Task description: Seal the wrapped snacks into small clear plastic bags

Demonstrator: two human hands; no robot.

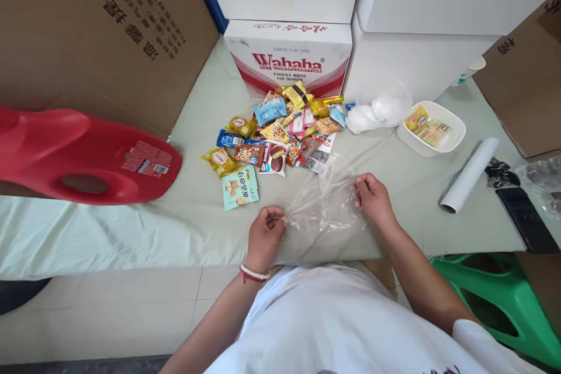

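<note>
A clear plastic bag [325, 210] is stretched between my two hands, low over the front of the table. My left hand [266, 234] pinches its left edge, and a white beaded bracelet circles that wrist. On the other side, my right hand [372, 197] has its fingers closed on the bag's right edge. Just beyond lies a heap of small wrapped snacks [284, 128] in many colours. A mint-green snack packet [241, 188] lies at the heap's near end, close to my left hand. The bag's far part blurs into the tabletop, so its full outline cannot be made out.
Behind the snacks stands a Wahaha water carton [289, 58]. To the right are crumpled white plastic [379, 114], a white tub [421, 145] with snacks inside, a white roll [470, 175], keys [502, 172] and a black phone [527, 219]. A red jug [87, 155] lies left.
</note>
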